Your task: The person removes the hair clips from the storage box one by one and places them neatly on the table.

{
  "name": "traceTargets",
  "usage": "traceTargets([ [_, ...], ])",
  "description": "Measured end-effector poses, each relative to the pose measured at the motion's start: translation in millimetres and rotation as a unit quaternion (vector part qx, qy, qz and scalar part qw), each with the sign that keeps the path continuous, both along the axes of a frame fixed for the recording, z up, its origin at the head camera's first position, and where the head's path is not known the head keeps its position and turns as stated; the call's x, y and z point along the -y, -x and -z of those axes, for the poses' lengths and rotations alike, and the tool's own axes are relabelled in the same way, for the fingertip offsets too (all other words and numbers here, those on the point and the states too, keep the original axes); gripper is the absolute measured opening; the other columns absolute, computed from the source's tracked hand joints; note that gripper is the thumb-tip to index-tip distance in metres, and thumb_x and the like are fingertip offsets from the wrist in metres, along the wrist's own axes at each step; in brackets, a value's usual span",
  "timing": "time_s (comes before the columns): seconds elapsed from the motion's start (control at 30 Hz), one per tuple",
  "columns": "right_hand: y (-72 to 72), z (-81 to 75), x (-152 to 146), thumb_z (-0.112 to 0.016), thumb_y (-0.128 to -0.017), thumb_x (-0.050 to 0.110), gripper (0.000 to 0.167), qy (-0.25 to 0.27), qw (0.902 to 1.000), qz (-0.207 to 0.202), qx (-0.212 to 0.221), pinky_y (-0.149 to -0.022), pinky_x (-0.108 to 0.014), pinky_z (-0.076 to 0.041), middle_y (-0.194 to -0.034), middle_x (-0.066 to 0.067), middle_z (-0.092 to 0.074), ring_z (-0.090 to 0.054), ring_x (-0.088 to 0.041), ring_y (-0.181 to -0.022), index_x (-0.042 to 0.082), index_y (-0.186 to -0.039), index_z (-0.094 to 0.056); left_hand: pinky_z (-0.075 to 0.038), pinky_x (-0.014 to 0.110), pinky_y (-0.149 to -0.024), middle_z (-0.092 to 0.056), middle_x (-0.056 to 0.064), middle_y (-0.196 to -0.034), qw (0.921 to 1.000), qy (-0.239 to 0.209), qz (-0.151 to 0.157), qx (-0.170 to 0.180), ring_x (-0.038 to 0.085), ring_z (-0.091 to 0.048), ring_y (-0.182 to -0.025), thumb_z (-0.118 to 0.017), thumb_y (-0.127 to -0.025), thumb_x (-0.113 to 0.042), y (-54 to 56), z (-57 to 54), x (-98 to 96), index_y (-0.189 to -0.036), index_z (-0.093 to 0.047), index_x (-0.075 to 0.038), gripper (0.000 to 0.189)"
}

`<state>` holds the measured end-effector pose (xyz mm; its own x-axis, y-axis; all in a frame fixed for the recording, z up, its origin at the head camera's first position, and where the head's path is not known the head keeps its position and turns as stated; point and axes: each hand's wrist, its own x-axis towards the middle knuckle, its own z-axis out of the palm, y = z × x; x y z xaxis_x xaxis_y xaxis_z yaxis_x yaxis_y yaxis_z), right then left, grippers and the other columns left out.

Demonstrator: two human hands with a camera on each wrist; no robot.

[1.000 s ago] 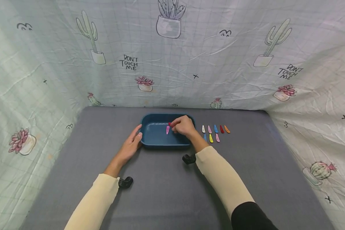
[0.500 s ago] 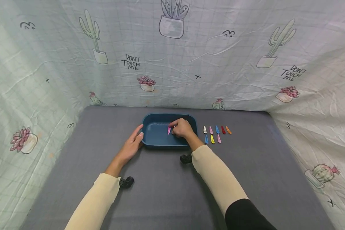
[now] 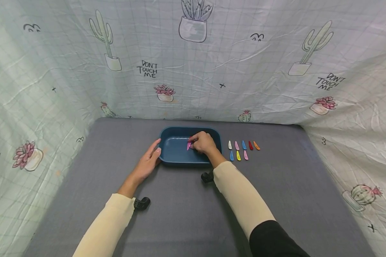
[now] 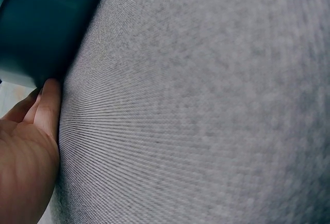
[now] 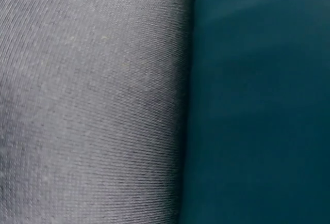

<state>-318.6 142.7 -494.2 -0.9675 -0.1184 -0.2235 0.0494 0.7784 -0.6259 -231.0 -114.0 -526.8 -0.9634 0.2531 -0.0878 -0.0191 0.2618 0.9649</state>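
My left hand rests its fairly straight fingers and thumb against the left end of a dark blue rectangular tray. In the left wrist view, the fingertips of that hand touch the tray's outer wall. Reaching in over the tray's right side, my right hand has its index finger and thumb at a pink hair clip and pinches it near the tray floor. The right wrist view shows just the tray's wall and grey cloth, without the hand.
Right of the tray, several hair clips lie in two rows on the grey cloth. Among them are a yellow clip, a dark red clip and an orange clip. A cactus-print curtain hangs behind.
My right hand's fingers have come down onto the pink hair clip, which has turned a little. A bit of red seen at the fingers earlier is now mostly hidden. My left hand stays put.
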Motion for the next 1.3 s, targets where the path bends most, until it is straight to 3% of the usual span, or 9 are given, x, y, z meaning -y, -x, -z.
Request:
traceTargets([
  [0.2,-4.7,-2.0,0,-0.082,-0.092,0.024,0.013,-0.034,0.9983,-0.01,-0.047,-0.08,-0.033,-0.055,-0.12,0.0,-0.078,-0.068,-0.017,-0.098,0.024,-0.104,-0.086,-0.031,0.058,-0.126,-0.01,0.008,-0.177,1.0,-0.004,0.0,0.0,0.035,-0.02,-0.162,-0.036,-0.113,-0.049,-0.3,0.3,-1.3,-0.168,-0.018,-0.035,0.059],
  [0.4,-5.8,-3.0,0,-0.081,-0.092,0.023,0.008,-0.034,0.9976,-0.014,-0.059,-0.09,-0.04,-0.059,-0.114,-0.002,-0.08,-0.07,-0.022,-0.106,0.019,-0.097,-0.086,-0.03,0.059,-0.126,-0.009,0.008,-0.177,1.0,0.001,0.0,-0.001,0.036,-0.019,-0.162,-0.035,-0.113,-0.048,-0.5,-0.2,-1.0,-0.168,-0.017,-0.033,0.06],
  [0.57,-6.2,-6.6,0,-0.083,-0.09,0.021,0.007,-0.013,0.9974,-0.008,-0.07,-0.082,-0.035,-0.059,-0.108,-0.005,-0.081,-0.07,-0.02,-0.096,0.015,-0.093,-0.087,-0.029,0.058,-0.127,-0.008,0.008,-0.177,1.0,-0.003,-0.002,0.001,0.035,-0.02,-0.162,-0.035,-0.114,-0.047,-1.1,-0.2,0.2,-0.168,-0.017,-0.035,0.058],
  [0.87,-12.2,-24.7,-5,-0.077,-0.092,0.006,0.008,0.112,0.9912,0.003,-0.071,-0.059,-0.024,-0.058,-0.078,-0.013,-0.079,-0.075,-0.016,-0.061,0.003,-0.089,-0.084,-0.029,0.06,-0.126,-0.007,0.008,-0.177,1.0,-0.004,0.0,0.002,0.036,-0.019,-0.162,-0.034,-0.114,-0.046,-3.2,0.8,2.7,-0.168,-0.015,-0.033,0.059],
  [1.13,-21.0,-40.3,-12,-0.077,-0.092,0.002,0.007,0.195,0.9791,0.044,-0.038,-0.074,-0.045,-0.066,-0.087,-0.021,-0.077,-0.07,-0.012,-0.054,-0.002,-0.093,-0.082,-0.029,0.059,-0.126,-0.007,0.009,-0.177,1.0,0.0,0.001,0.001,0.036,-0.018,-0.162,-0.034,-0.114,-0.047,-2.6,0.4,2.6,-0.168,-0.015,-0.035,0.059],
  [1.3,-26.7,-48.7,-22,-0.076,-0.09,0.001,0.008,0.243,0.9662,0.083,-0.019,-0.071,-0.041,-0.066,-0.092,-0.024,-0.077,-0.067,-0.011,-0.051,-0.005,-0.093,-0.081,-0.029,0.059,-0.126,-0.007,0.008,-0.177,1.0,-0.008,0.004,0.002,0.035,-0.019,-0.162,-0.034,-0.114,-0.044,-1.3,0.4,0.3,-0.168,-0.015,-0.033,0.058],
])
